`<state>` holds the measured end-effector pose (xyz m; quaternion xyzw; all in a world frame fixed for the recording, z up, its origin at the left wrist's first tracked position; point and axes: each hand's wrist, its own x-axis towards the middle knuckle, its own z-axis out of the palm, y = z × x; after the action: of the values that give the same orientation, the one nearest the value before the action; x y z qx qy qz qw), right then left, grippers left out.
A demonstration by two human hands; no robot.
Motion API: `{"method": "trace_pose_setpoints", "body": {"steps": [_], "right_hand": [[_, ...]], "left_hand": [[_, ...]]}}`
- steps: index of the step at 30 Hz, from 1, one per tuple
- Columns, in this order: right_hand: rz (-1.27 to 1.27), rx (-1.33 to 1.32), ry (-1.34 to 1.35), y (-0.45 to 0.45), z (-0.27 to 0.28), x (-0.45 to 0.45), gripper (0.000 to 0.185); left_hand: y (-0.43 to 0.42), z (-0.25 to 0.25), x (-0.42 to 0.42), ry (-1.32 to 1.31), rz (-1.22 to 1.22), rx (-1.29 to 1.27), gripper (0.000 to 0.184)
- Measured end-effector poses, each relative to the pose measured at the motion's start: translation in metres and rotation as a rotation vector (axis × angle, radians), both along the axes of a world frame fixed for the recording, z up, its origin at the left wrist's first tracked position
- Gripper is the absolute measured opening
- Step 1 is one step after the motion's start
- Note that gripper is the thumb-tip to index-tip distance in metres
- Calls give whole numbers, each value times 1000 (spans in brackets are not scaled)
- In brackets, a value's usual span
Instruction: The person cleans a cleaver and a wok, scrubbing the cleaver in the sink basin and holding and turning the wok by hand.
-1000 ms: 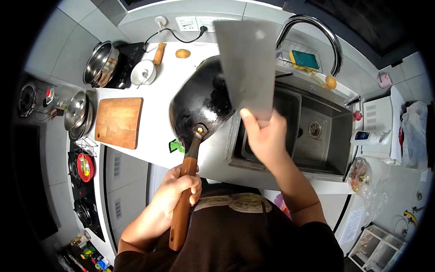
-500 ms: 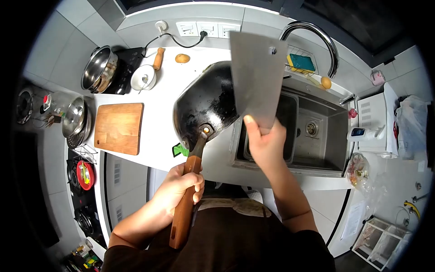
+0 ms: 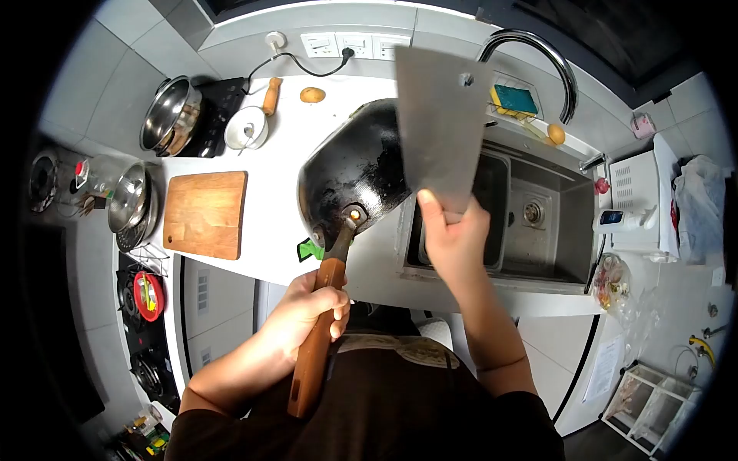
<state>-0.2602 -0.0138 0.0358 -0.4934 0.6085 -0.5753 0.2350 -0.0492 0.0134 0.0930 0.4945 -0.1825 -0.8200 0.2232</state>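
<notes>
My left hand [image 3: 319, 303] is wrapped round the wooden handle of a black wok [image 3: 350, 165]. The wok is tilted over the counter, and its dark, worn side faces me. In my right hand [image 3: 457, 234] is a cleaver [image 3: 440, 127], its broad grey blade standing up. The thumb lies flat against the lower blade, and the cleaver's handle is hidden in the fist. The blade covers the wok's right part from view; whether they touch I cannot tell. A green cloth [image 3: 310, 250] shows on the counter beside the wok.
To the right is a steel sink [image 3: 550, 261] with a curved faucet [image 3: 565, 69] and a sponge [image 3: 515, 100]. On the left lie a wooden cutting board [image 3: 205, 215], a white bowl [image 3: 246, 129], a potato [image 3: 312, 94] and a steel pot [image 3: 171, 119]. An egg [image 3: 556, 134] rests behind the sink.
The whole view has shifted slightly, with the counter items a little higher and farther right. Both hands keep their grip on the wok and the cleaver.
</notes>
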Motion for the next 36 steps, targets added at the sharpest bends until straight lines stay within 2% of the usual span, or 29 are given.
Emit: {"method": "trace_pose_setpoints", "body": {"steps": [1,5,7,9,11,13,15,17,19,21,23,25,27,29,31,33,36], "right_hand": [[23,14,78,4,-11,2,19],[117,46,95,12,-3,3,20],[41,88,-46,5,6,-4,20],[36,50,-72,9,-9,3,18],[117,-76,196,15,-15,10,16],[132,-23,157,14,-7,6,16],[38,132,-34,8,7,-2,19],[41,76,-81,9,-4,2,19],[102,-111,232,16,-13,9,15],[110,-80,221,11,-10,4,15],[9,22,-41,3,0,-4,19],[0,5,-30,6,-8,-1,19],[101,-105,237,13,-13,4,16],[114,-89,220,11,-6,2,16],[5,81,-2,4,2,-5,21],[12,47,-20,6,-11,-4,21],[109,-66,206,15,-15,9,17]], "left_hand": [[0,-1,-1,6,-10,-7,25],[0,-3,-2,17,-9,-6,25],[1,-2,-2,5,-13,-5,25],[1,-2,-3,0,-7,-7,24],[2,-2,-4,-5,-4,-6,24],[1,-2,-3,11,2,-6,25],[3,-4,-1,21,15,-3,25],[3,-6,-3,35,19,1,25],[3,-4,-5,11,13,-22,25],[2,-2,-4,11,12,-16,24],[3,-2,-3,8,9,-5,24],[3,-3,-4,21,14,-13,24],[1,-3,-5,8,0,-11,24],[1,-3,-4,-7,-7,-16,25],[2,-3,-3,4,-6,-17,25],[2,-3,-3,-1,-5,-23,25],[0,-1,-4,-7,-11,-24,25]]}}
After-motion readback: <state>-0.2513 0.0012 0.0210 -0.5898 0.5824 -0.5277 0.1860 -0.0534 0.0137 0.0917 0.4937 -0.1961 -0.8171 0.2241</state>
